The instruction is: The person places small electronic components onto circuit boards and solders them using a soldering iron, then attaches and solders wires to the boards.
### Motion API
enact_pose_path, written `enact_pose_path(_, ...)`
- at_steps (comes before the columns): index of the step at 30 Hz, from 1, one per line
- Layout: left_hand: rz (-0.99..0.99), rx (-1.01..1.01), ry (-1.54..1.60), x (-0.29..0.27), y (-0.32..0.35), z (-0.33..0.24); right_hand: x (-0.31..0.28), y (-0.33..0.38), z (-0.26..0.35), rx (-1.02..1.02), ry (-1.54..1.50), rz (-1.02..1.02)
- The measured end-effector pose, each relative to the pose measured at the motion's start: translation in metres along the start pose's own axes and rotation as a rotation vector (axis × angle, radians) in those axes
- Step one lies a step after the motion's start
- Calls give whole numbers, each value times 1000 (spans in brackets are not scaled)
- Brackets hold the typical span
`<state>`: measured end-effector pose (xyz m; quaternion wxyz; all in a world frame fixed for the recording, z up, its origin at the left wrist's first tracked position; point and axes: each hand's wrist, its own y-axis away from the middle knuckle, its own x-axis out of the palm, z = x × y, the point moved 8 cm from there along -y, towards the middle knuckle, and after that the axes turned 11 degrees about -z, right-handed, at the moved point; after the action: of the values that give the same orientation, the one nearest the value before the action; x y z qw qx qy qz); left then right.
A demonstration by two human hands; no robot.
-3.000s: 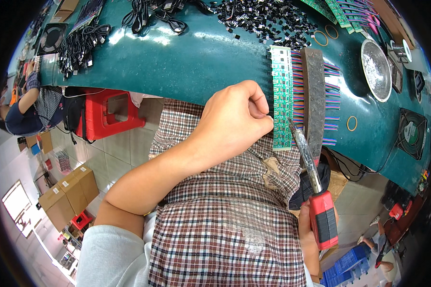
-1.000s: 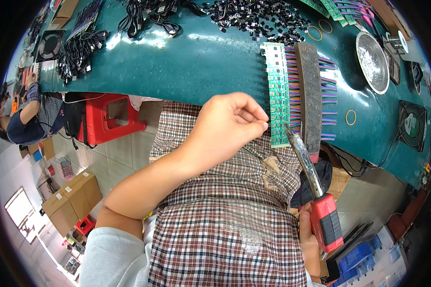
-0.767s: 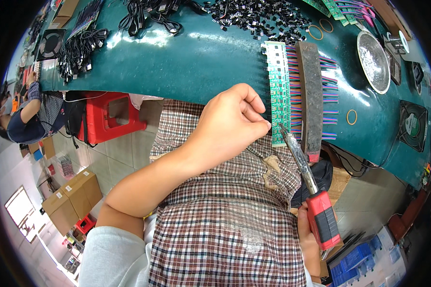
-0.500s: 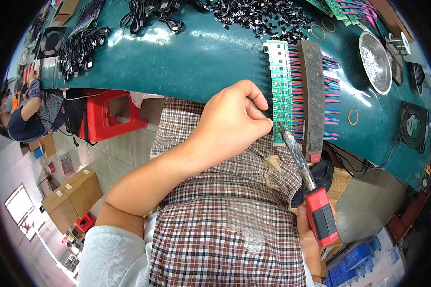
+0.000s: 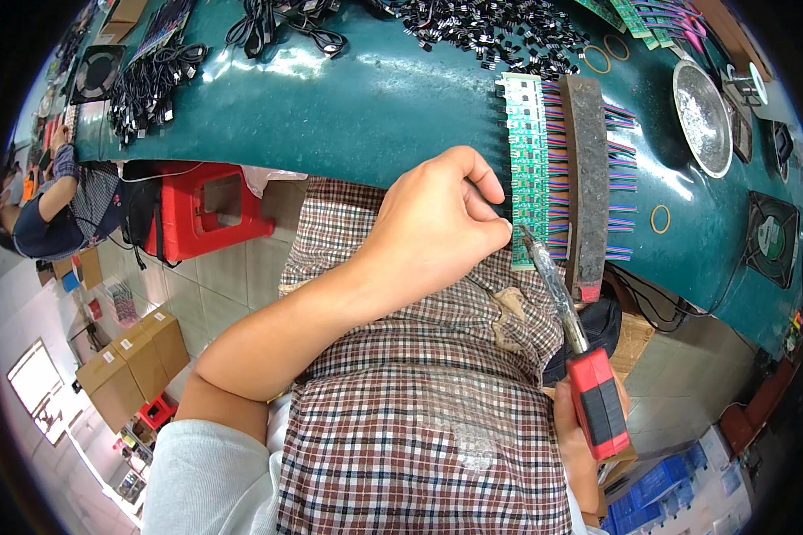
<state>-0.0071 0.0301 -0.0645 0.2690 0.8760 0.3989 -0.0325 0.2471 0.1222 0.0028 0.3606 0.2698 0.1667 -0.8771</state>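
Note:
A strip of green circuit boards point(image 5: 529, 152) lies near the table's front edge, with small black connectors along its left side. Multicoloured ribbon wires point(image 5: 621, 174) run from its right side beneath a long dark weight bar point(image 5: 585, 169). My left hand point(image 5: 442, 214) is at the strip's left edge, thumb and forefinger pinched together; whatever they hold is hidden. In my right hand point(image 5: 566, 412) is a soldering iron point(image 5: 596, 401) with a red and black handle. Its tip meets the boards just beside my left fingertips.
Loose black connectors point(image 5: 500, 31) are heaped at the back. Bundled black cables point(image 5: 152, 85) lie at the left. On the right are a metal bowl point(image 5: 703, 120), a rubber band point(image 5: 659, 219), a solder spool point(image 5: 757, 83) and a fan point(image 5: 772, 234). A person point(image 5: 62, 196) sits far left beside a red stool point(image 5: 207, 214).
The whole view has shifted slightly. My left hand stays pinched at the board edge, and the soldering iron's tip stays beside it.

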Motion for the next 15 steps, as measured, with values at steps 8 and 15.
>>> enact_pose_path(8, -7, 4, 4, -1, 0, 0, 1, -9, 12, -143, 40, -16)
enact_pose_path(15, -12, 14, -10, -2, 0, -1, 2, -9, 13, -118, 78, 9)
